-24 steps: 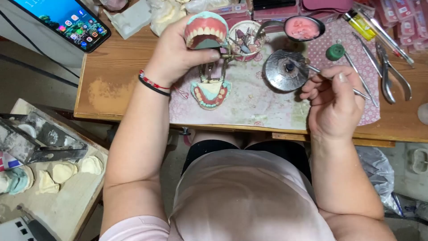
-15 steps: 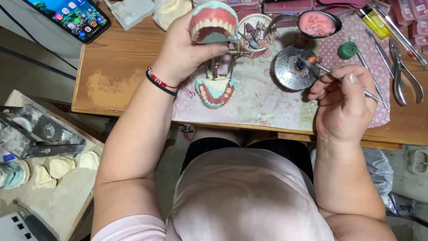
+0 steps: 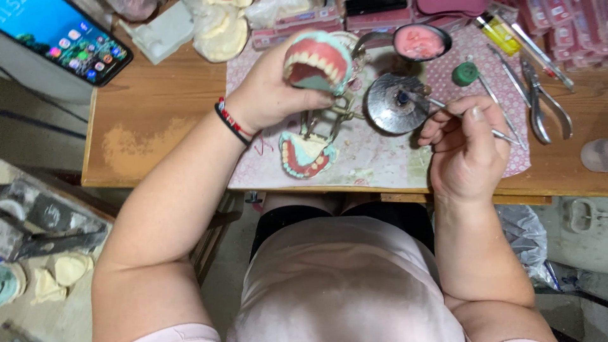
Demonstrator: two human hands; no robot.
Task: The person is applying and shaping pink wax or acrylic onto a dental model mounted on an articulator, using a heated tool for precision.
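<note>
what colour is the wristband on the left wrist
Black with red and white beads, seen in the head view, the only one.

Both bare forearms reach forward from the torso, elbows bent and spread wide. The left hand (image 3: 269, 95) is raised, wrist slightly cocked, fingers curled shut in a full grip (thumb side facing inward). The right hand (image 3: 465, 149) sits lower, back facing up, its fingers (image 3: 472, 120) pinched together in a pen-like hold, knuckles bent, wrist straight.
</note>
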